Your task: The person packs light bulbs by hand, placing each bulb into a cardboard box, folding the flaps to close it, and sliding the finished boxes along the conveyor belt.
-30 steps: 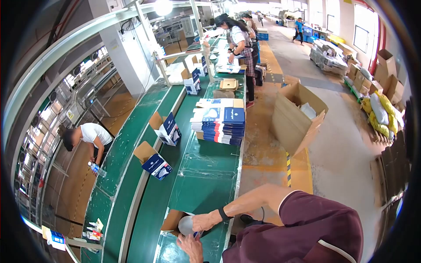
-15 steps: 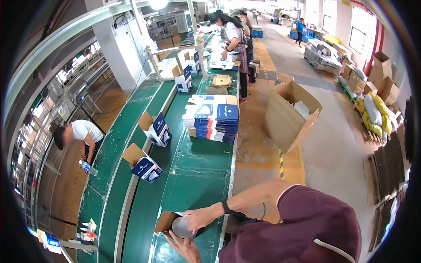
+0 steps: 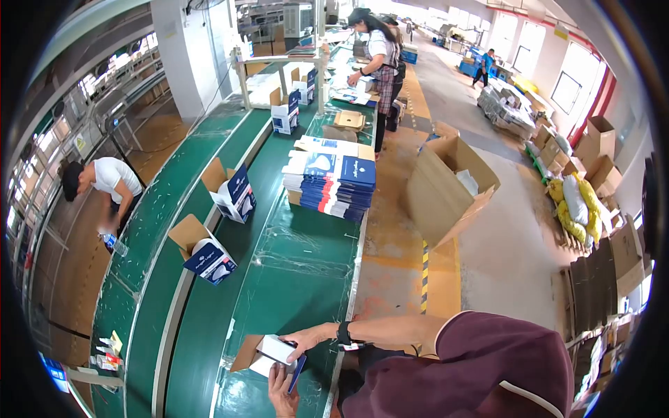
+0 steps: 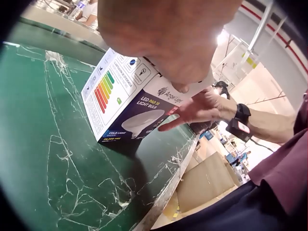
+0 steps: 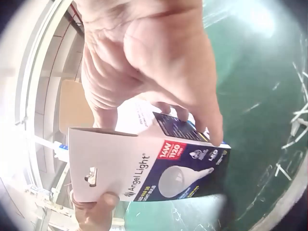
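Observation:
A blue and white light bulb box point(image 4: 147, 113) with a printed bulb picture stands on the green work surface. My left hand point(image 3: 283, 393) pinches the box near its upper edge; in the left wrist view this hand point(image 4: 168, 38) covers part of the top. From the other side my right hand point(image 3: 311, 338) spans the box, thumb along the printed face and fingers behind. White flaps point(image 3: 279, 350) lie over the opening, and a brown inner flap point(image 3: 245, 354) sticks out at the far side. The right wrist view shows a white hang-hole panel point(image 5: 98, 166), with left fingertips at its edge. The box's inside is hidden.
Two open bulb boxes, one nearer point(image 3: 209, 261) and one farther point(image 3: 233, 198), stand on the green belt. A stack of flat cartons point(image 3: 331, 181) lies ahead. A large cardboard carton point(image 3: 449, 191) stands on the floor at right. Other people work along the line.
Earlier my right hand held a round grey-faced bulb at the box's opening. Now the bulb is out of sight, white flaps cover the opening, and both hands are on the box.

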Motion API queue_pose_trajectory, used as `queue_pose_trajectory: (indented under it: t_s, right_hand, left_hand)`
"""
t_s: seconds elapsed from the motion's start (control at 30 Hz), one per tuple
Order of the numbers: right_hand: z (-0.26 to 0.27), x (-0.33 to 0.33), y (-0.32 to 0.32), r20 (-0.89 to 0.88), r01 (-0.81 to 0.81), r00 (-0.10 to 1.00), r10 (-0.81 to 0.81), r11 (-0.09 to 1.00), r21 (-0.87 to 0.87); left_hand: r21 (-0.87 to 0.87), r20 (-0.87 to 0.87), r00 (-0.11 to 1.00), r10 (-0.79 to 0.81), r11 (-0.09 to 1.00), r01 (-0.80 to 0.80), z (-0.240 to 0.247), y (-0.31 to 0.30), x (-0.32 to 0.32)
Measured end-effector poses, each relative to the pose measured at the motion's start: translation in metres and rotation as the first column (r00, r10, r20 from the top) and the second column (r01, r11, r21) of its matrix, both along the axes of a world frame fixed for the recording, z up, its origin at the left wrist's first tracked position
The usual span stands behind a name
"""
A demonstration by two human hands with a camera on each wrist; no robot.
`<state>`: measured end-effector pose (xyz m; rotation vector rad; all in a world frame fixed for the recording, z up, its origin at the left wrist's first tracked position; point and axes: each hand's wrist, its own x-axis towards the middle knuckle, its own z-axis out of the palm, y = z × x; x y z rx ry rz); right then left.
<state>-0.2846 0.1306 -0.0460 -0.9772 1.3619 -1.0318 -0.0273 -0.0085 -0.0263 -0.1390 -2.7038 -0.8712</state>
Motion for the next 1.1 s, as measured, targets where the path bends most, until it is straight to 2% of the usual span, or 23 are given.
queue_pose_trajectory:
  t_s: [0.07,0.1,0.13,0.17,0.2,0.27,0.3,0.33,0.4,0.47,0.53,0.6,0.63,0.67,0.73,0.8,0.83,0.93,0.97,1.03,1.1]
  right_hand:
    - [-0.003,0.003,-0.011,-0.189,-0.069,0.980,0.056,0.995,-0.067]
    - [-0.005,0.003,-0.012,-0.050,-0.036,0.998,0.030,0.991,-0.126]
    - [0.014,0.007,-0.013,-0.056,-0.062,0.997,0.058,0.995,-0.080]
    - [0.026,0.011,-0.006,0.041,-0.030,0.999,0.034,0.996,-0.090]
    - [0.024,0.016,-0.008,0.162,0.026,0.987,0.003,0.984,-0.174]
    - [0.014,0.014,-0.010,0.127,0.020,0.992,-0.014,0.999,-0.045]
    - [0.017,0.010,-0.003,-0.076,0.044,0.996,-0.046,0.998,-0.033]
    - [0.020,0.008,-0.001,-0.150,0.034,0.988,-0.026,0.998,0.048]
    - [0.029,-0.009,-0.007,-0.041,-0.094,0.994,0.096,0.994,0.052]
    - [0.074,-0.037,-0.020,0.227,0.090,0.963,-0.146,0.967,0.240]
    - [0.100,-0.057,-0.054,0.282,0.276,0.918,-0.280,0.960,0.057]
    - [0.136,-0.054,-0.085,0.049,-0.038,0.998,0.036,0.998,0.041]
    - [0.140,-0.050,-0.090,-0.061,-0.207,0.976,0.211,0.976,0.067]
    - [0.144,-0.045,-0.096,-0.168,-0.369,0.910,0.379,0.925,0.090]
    - [0.135,-0.026,-0.093,-0.335,-0.659,0.645,0.687,0.721,0.211]
    - [0.125,-0.003,-0.065,-0.681,-0.633,0.541,0.493,0.772,0.056]
    - [0.115,0.003,-0.052,-0.757,-0.570,0.553,0.348,0.821,-0.039]
    - [0.103,-0.004,-0.042,-0.775,-0.597,0.553,0.307,0.794,-0.112]
    - [0.101,-0.005,-0.036,-0.727,-0.565,0.623,0.290,0.809,-0.162]
    - [0.090,-0.006,-0.026,-0.709,-0.533,0.663,0.239,0.816,-0.224]
    - [0.081,-0.004,-0.018,-0.665,-0.466,0.727,0.169,0.834,-0.297]
  left_hand:
    - [-0.073,-0.057,0.990,0.128,0.989,-0.132,0.008,0.008,-0.008]
    - [0.287,-0.004,0.971,0.238,0.931,-0.227,-0.042,0.013,0.004]
    - [0.224,0.028,0.975,0.221,0.949,-0.222,-0.013,0.014,0.001]
    - [0.159,0.059,0.977,0.205,0.964,-0.211,0.006,0.014,0.003]
    - [0.095,0.089,0.978,0.188,0.976,-0.196,0.033,0.016,0.001]
    - [0.086,0.072,0.983,0.171,0.981,-0.176,0.034,0.008,-0.009]
    - [-0.071,0.127,0.983,0.132,0.990,-0.123,0.035,0.006,-0.014]
    - [-0.176,0.144,0.982,0.120,0.980,-0.094,0.031,0.004,-0.015]
    - [-0.206,0.189,0.976,0.109,0.976,-0.069,0.030,0.002,-0.015]
    - [-0.205,0.187,0.976,0.114,0.976,-0.075,0.032,0.004,-0.012]
    - [-0.160,0.169,0.978,0.124,0.982,-0.097,0.029,0.006,-0.012]
    - [-0.076,0.140,0.978,0.154,0.987,-0.144,0.023,0.005,-0.014]
    - [-0.017,0.119,0.978,0.171,0.985,-0.170,0.024,0.006,-0.015]
    - [0.022,0.139,0.971,0.197,0.979,-0.202,0.017,0.007,-0.012]
    - [0.104,0.176,0.951,0.254,0.956,-0.275,0.000,0.008,-0.008]
    - [0.064,0.111,0.969,0.220,0.972,-0.227,0.007,0.008,-0.011]
    - [0.044,0.080,0.976,0.202,0.978,-0.206,0.013,0.008,-0.013]
    - [0.084,0.107,0.978,0.179,0.979,-0.188,0.021,0.008,-0.013]
    - [0.094,0.066,0.966,0.251,0.962,-0.256,0.021,0.011,-0.009]
    - [0.117,-0.020,0.923,0.385,0.917,-0.381,0.018,0.025,-0.003]
    - [0.214,-0.043,0.772,0.634,0.761,-0.613,0.019,0.050,0.006]
